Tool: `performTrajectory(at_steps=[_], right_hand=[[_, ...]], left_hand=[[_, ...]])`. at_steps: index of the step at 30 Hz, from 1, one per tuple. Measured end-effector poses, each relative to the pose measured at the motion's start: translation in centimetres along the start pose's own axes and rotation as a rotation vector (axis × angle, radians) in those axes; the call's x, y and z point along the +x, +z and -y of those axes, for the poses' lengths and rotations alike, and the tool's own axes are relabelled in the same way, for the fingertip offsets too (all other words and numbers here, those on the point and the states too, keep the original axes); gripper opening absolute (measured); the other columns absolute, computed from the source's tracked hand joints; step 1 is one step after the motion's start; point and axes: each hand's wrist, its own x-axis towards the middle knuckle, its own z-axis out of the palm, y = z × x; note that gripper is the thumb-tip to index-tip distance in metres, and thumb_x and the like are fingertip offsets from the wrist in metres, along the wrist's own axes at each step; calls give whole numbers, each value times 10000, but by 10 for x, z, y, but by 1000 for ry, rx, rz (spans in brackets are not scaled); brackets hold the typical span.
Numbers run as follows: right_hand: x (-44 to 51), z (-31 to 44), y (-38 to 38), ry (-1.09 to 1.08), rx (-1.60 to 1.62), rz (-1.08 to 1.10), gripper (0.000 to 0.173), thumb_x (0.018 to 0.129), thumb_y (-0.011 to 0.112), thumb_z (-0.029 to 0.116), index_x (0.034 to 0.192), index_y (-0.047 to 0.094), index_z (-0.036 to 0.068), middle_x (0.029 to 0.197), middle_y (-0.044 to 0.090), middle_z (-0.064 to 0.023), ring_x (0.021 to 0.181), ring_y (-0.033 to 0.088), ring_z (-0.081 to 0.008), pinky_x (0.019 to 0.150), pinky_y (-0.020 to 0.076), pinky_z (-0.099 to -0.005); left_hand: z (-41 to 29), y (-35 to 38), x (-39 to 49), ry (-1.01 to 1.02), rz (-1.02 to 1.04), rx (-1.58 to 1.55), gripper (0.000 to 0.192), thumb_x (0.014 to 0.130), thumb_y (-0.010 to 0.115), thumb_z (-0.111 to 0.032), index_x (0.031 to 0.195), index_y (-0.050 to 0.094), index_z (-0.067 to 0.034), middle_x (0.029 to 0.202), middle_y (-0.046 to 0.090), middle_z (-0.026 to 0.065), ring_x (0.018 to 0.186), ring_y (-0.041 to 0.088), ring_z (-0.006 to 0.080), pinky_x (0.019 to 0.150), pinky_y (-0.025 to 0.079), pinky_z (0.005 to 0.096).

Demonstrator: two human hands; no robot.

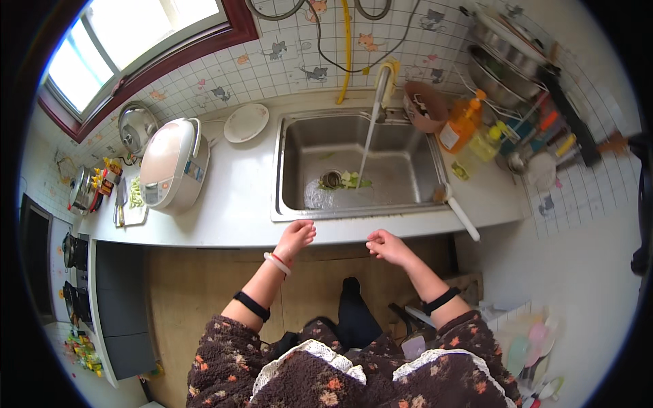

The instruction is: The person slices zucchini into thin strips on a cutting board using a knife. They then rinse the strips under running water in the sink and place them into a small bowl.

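Note:
My left hand point(297, 239) hovers by the front rim of a stainless steel sink point(357, 137), its fingers loosely bent around nothing. Farther right, my right hand point(387, 247) is in front of the counter edge, also bare, with half-curled fingers apart. Inside the sink, a stream of water point(368, 137) runs from the faucet point(381, 84) onto pale green vegetable scraps point(351, 179). These lie beside the round drain point(331, 178). A white-handled tool point(463, 219) rests across the sink's front right corner; its head is unclear.
Left on the counter point(234, 194) stand a rice cooker point(173, 166), a plate point(246, 123), and a cutting board point(133, 217) with a knife point(121, 201) and cut green vegetables point(135, 193). At right are a brown basin point(426, 107), an orange pump bottle point(461, 122) and a dish rack point(502, 109).

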Motion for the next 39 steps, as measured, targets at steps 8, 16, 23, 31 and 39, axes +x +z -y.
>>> performTrajectory(at_steps=[8,16,23,31,39], right_hand=[[128,82,-119,53,-577,-87,604,823,784,304,1318,534,64,1273,608,-188,1165,600,-333,968,498,-413],[217,52,-148,-9,-956,75,957,696,882,186,1509,379,158,1507,424,-165,1328,483,-375,1080,456,-435],[301,-10,-155,-83,-1003,215,1048,698,864,190,1568,279,185,1558,340,-171,1365,433,-400,1090,448,-460],[344,-13,-149,-176,-1048,209,856,711,799,54,1475,419,121,1468,433,-181,1246,542,-394,991,509,-444],[316,-59,-123,414,-964,440,723,757,789,37,1413,488,74,1366,547,-181,1179,579,-393,982,496,-450]], left_hand=[[-73,-10,183,15,8,596,496,903,726,-262,1268,571,36,1168,682,166,1090,656,255,918,526,345],[-56,15,381,-3,-158,1240,608,869,704,-199,1407,470,-40,1449,466,210,1283,516,409,1050,479,453],[-8,14,478,-35,-175,1450,652,905,626,-78,1501,373,-159,1563,317,169,1416,361,399,1076,460,489],[34,58,473,-41,382,1555,506,944,652,-264,1420,487,-223,1409,456,145,1307,464,395,1085,432,496],[115,97,405,-259,584,1533,678,892,636,-500,1498,436,-268,1468,396,182,1362,382,414,1139,347,479]])
